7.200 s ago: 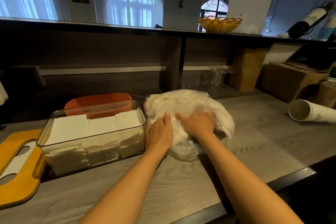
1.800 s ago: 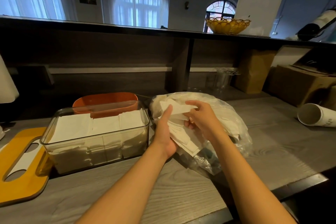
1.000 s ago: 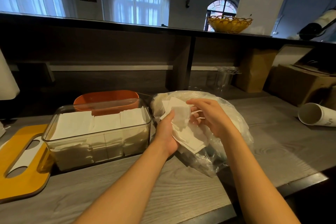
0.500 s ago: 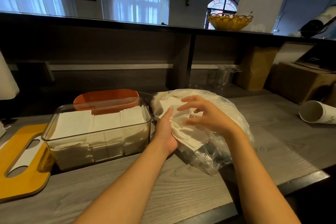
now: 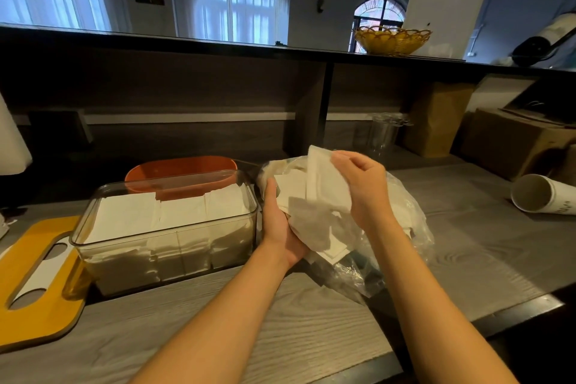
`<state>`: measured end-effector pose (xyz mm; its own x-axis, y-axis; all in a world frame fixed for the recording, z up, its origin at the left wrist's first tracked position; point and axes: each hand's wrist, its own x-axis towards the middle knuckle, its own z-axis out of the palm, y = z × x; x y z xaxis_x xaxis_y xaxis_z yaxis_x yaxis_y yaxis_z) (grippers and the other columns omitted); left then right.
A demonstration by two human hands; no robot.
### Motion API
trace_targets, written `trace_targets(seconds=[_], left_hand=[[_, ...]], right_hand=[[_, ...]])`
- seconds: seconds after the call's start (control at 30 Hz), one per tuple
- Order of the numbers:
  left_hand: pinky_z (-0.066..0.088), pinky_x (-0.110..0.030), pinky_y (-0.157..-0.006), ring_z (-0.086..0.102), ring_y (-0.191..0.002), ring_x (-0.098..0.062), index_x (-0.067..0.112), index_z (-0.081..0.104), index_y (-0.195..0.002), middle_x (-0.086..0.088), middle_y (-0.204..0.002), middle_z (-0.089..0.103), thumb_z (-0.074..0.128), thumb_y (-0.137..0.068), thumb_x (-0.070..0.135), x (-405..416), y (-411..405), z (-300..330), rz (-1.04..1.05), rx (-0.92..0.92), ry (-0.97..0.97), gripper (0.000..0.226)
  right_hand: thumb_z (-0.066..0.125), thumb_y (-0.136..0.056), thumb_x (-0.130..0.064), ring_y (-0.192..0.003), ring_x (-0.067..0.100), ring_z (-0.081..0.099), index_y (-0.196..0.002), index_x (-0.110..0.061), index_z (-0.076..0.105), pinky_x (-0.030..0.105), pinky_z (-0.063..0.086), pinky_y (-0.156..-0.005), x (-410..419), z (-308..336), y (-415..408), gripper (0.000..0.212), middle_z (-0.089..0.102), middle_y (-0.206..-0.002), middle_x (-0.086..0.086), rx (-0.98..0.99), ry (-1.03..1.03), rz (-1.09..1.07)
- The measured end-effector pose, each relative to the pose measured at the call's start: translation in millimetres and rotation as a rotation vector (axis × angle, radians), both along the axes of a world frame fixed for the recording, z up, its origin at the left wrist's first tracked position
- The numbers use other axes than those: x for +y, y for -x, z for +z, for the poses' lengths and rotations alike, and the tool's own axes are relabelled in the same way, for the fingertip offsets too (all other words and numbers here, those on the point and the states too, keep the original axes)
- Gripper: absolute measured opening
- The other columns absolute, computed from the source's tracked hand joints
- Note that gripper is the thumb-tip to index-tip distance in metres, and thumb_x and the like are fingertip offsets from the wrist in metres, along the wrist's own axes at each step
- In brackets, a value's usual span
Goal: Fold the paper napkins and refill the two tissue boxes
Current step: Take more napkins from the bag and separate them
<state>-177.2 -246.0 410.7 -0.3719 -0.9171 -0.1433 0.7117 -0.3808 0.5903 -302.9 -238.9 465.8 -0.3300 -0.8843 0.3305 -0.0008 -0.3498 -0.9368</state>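
Observation:
My left hand [image 5: 279,224] cups a loose stack of white paper napkins [image 5: 311,215] from the left, thumb up along its edge. My right hand [image 5: 363,184] pinches one white napkin [image 5: 321,178] and holds it lifted above the stack. Both hands are over a clear plastic bag [image 5: 402,227] of napkins lying on the grey wooden counter. To the left stands a clear tissue box [image 5: 168,246], filled with folded white napkins. An orange tissue box [image 5: 179,168] stands right behind it, its inside hidden.
A yellow lid with a white slot [image 5: 37,277] lies at the left edge. A white paper cup [image 5: 539,198] lies on its side at the right, near cardboard boxes [image 5: 511,143]. A dark shelf wall [image 5: 187,97] closes the back; the counter's front edge [image 5: 374,366] is near.
My right hand has pinched a single napkin and raised it off the stack that my left hand holds. Several seconds ago both hands were pressing on the bag.

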Motion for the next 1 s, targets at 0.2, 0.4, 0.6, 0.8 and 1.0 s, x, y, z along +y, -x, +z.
trace_targets(seconds=[0.2,0.4,0.6,0.8,1.0], left_hand=[[0.054,-0.047,-0.089,0.066,-0.11,-0.035,0.021,0.065,-0.127,-0.016,-0.117,0.073,0.046,-0.092,0.066,7,1,6,0.03,-0.03,0.0,0.06],[0.054,-0.051,-0.092,0.068,-0.096,-0.035,0.016,0.065,-0.112,-0.013,-0.095,0.076,0.054,-0.101,0.03,11,2,8,0.004,-0.149,-0.002,0.021],[0.05,-0.051,-0.096,0.066,-0.107,-0.037,0.018,0.066,-0.113,-0.014,-0.107,0.074,0.046,-0.104,0.037,10,1,7,0.022,-0.07,-0.005,0.029],[0.048,-0.054,-0.103,0.065,-0.112,-0.037,0.018,0.064,-0.125,-0.014,-0.118,0.073,0.05,-0.102,0.033,9,2,5,-0.016,-0.076,0.057,0.031],[0.052,-0.047,-0.093,0.07,-0.098,-0.03,0.017,0.068,-0.116,-0.012,-0.107,0.075,0.061,-0.093,0.019,12,0,5,-0.093,-0.146,0.144,0.024]], right_hand=[[0.067,-0.091,-0.018,-0.084,0.015,0.067,-0.089,-0.017,0.078,0.033,0.058,-0.075,-29,-30,-17,0.011,0.073,-0.083,-0.003,0.258,-0.114,-0.227],[0.066,-0.093,-0.022,-0.087,0.014,0.066,-0.094,-0.016,0.075,0.033,0.058,-0.076,-27,-32,-16,0.011,0.072,-0.089,-0.003,0.262,-0.126,-0.269],[0.067,-0.092,-0.041,-0.098,0.01,0.057,-0.126,-0.022,0.06,0.016,0.046,-0.073,-21,-26,-7,0.04,0.06,-0.112,-0.008,0.472,-0.237,-0.185],[0.07,-0.09,-0.025,-0.072,0.033,0.06,-0.084,-0.006,0.07,0.028,0.046,-0.06,-11,-20,-8,0.02,0.061,-0.086,0.021,0.229,-0.223,-0.163],[0.066,-0.091,-0.017,-0.068,0.02,0.051,-0.086,0.009,0.065,0.03,0.043,-0.06,-8,-20,-10,0.027,0.059,-0.08,0.028,0.124,-0.087,-0.199]])
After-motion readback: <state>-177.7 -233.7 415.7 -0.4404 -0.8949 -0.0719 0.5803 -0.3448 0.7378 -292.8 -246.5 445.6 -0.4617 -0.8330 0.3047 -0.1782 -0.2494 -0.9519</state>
